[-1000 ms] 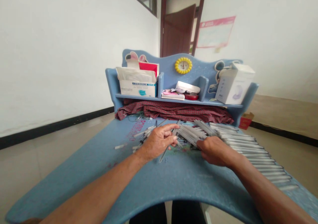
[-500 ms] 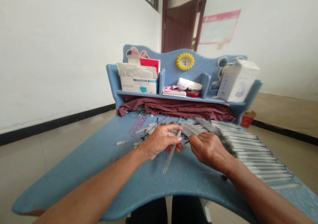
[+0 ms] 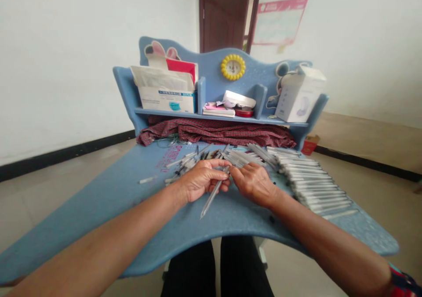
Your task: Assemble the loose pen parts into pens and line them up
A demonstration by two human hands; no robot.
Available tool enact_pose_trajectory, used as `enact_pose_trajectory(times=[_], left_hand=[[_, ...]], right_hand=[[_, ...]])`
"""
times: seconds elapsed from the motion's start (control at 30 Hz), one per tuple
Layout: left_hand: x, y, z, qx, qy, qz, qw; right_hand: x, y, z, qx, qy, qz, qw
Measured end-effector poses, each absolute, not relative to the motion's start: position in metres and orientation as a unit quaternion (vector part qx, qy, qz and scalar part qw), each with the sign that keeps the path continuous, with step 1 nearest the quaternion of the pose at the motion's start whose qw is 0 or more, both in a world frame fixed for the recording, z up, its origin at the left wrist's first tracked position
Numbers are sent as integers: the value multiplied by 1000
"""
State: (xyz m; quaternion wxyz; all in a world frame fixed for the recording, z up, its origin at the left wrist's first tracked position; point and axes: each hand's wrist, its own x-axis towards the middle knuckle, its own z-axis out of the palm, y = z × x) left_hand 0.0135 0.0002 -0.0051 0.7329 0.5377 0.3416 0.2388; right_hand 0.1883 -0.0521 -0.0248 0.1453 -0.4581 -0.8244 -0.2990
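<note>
My left hand (image 3: 201,180) is closed round the upper end of a clear pen barrel (image 3: 208,201), which slants down toward me over the blue desk (image 3: 108,200). My right hand (image 3: 253,182) meets it at the barrel's top end, fingers pinched there; what they hold is too small to make out. Just beyond both hands lies a loose heap of pen parts (image 3: 198,158). To the right, a long row of finished pens (image 3: 310,180) lies side by side.
A blue shelf (image 3: 214,117) at the desk's back holds a mask box (image 3: 165,97), a white carton (image 3: 298,97), papers and a yellow clock (image 3: 233,67). A checked cloth (image 3: 214,134) lies under it. A stray white part (image 3: 147,179) lies at the left.
My left hand lifted a pen barrel from the heap. My right hand left the row of pens and came left to meet it at the barrel's top. The camera tilted down.
</note>
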Motion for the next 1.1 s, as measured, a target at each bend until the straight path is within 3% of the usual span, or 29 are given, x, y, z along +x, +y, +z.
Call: enact_pose_trajectory(times=[0.13, 0.23, 0.27, 0.43, 0.63, 0.7, 0.8, 0.93, 1.03, 1.1], left_hand=[[10, 3, 0, 549, 343, 288, 706], [8, 5, 4, 561, 338, 307, 691], [7, 6, 5, 566, 336, 309, 686], [5, 6, 6, 585, 323, 310, 677], [5, 6, 4, 604, 304, 300, 673], [4, 5, 5, 616, 298, 296, 666], [3, 3, 6, 645, 282, 279, 653], [5, -4, 7, 663, 251, 255, 658], [7, -10, 6, 669, 237, 240, 662], [9, -13, 6, 676, 228, 231, 662]], right_hand=[[204, -65, 14, -620, -766, -124, 115], [208, -89, 32, -535, -833, 138, 36], [207, -98, 30, -489, -855, 172, 18], [204, -128, -15, -438, -893, -99, 6], [237, -98, -35, -461, -846, -267, -14], [245, -88, -26, -523, -805, -280, 28], [246, -84, -9, -624, -733, -186, 197], [232, -86, 7, -653, -611, 162, 417], [212, -82, 5, -582, -530, 399, 470], [196, -78, 0, -526, -484, 483, 506]])
